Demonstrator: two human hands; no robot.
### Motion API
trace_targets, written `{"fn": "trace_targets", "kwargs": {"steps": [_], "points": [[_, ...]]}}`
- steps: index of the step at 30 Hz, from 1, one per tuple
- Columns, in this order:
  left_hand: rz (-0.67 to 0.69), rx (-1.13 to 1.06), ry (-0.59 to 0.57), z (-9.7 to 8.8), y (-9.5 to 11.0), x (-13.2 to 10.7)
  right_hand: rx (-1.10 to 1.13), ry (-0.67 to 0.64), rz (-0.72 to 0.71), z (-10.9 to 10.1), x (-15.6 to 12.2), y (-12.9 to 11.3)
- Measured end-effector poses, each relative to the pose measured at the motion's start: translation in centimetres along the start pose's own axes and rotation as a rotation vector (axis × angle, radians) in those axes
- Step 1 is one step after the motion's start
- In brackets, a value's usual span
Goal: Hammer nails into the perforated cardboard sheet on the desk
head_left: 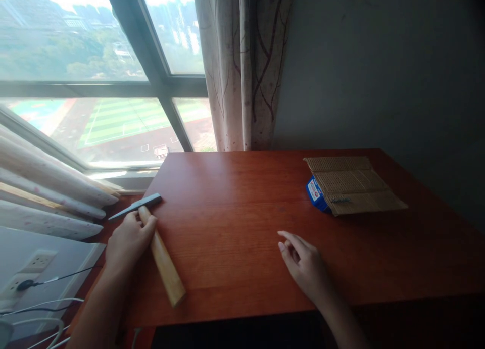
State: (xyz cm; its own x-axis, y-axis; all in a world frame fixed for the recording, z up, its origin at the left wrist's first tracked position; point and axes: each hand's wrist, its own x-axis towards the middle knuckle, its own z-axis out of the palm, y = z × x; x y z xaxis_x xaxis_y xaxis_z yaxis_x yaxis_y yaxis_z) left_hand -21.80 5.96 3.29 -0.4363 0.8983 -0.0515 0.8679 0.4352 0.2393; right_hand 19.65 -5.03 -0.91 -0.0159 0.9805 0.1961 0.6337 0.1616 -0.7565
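My left hand [131, 235] is closed around the wooden handle of a hammer [166, 268], gripping it just below the head. The steel head, long and tapering to a thin end on the left, sits at the far left of the table, and the handle slants toward the front edge. Over the middle front of the table, my right hand [305, 268] holds nothing; its thumb and forefinger are apart and the other fingers are curled in. Beyond it, toward the right, a piece of cardboard [352, 180] rests tilted on a blue box [316, 193] with a printed label.
Several small metal pieces, perhaps nails, lie on the cardboard [341, 200]. The reddish-brown wooden table [231, 207] stands by a window [125, 119] and curtains [242, 66]. A wall socket [40, 261] with a plug and cables is low on the left.
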Motion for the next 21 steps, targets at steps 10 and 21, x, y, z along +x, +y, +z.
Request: {"fn": "trace_targets", "kwargs": {"steps": [10,21], "points": [[0.150,0.333,-0.013,-1.0,1.4,0.5,-0.021,0.077,0.080,-2.2,-1.6,0.5],[0.134,0.370,0.001,-3.2,3.5,0.2,0.162,0.208,0.233,-8.1,-2.6,1.4]]}}
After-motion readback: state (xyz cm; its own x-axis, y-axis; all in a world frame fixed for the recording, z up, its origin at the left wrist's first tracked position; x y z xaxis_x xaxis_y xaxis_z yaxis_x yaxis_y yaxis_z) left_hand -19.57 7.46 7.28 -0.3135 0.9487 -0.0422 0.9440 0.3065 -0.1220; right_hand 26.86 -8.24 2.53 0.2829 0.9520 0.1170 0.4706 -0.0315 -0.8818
